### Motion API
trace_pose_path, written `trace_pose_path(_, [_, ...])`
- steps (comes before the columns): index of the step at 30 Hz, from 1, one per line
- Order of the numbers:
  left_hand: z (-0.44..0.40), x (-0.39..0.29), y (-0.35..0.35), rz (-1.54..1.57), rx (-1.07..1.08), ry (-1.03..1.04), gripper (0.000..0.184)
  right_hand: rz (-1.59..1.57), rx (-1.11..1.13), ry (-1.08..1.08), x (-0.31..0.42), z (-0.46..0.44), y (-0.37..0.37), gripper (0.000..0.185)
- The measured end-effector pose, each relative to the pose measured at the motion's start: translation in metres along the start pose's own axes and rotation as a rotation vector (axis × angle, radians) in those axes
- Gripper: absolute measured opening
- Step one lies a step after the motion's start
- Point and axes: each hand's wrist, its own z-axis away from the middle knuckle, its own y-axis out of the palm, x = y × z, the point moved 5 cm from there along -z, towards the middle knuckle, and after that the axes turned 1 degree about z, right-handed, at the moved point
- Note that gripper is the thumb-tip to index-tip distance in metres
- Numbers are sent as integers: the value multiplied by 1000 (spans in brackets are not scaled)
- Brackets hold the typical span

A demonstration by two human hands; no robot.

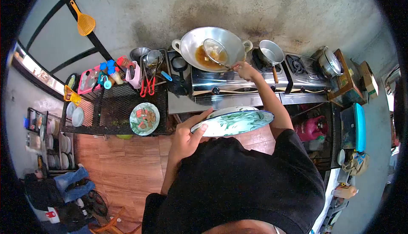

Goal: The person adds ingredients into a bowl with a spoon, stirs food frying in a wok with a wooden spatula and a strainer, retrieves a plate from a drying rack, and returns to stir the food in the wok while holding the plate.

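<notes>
The right hand (244,70) is closed around the long handle of a round skimmer (215,52). The skimmer is inside the big wok (233,38), at the back edge of the stove (238,87), left of its middle. Some pale bits show in the skimmer, and brown liquid (200,59) sits low in the wok. I cannot tell if the skimmer is touching the liquid. It looks like the scooping part of the job.

The left hand (183,138) grips the near-left rim of a white and green plate (240,122), thumb on one side. The plate is tipped up, in front of the stove's front edge and close to the black shirt (242,183).

A small pot (271,50) with a wooden handle is on the stove, just right of the wok. On the black rack table (114,127), another plate (135,124) with pink and green bits is by the front edge, near the right corner. Red-handled tongs (143,87) are behind it.

I think moving the skimmer needs a slow, flat lift so the bits don't fall. Catching anything on the held plate needs it turned flatter first.
</notes>
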Motion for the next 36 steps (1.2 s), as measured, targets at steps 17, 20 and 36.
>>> trace_pose_path(17, [3, 9, -26, 41, -28, -16, 37, -650, 19, 318, -4, -10, 13, 27])
trace_pose_path(20, [3, 9, -30, 13, -25, 38, 35, -446, -79, 207, -28, -29, 5, 19])
trace_pose_path(36, [8, 11, -34, 18, -14, 22, 35, 601, -521, 285, 10, 5, -31, 28])
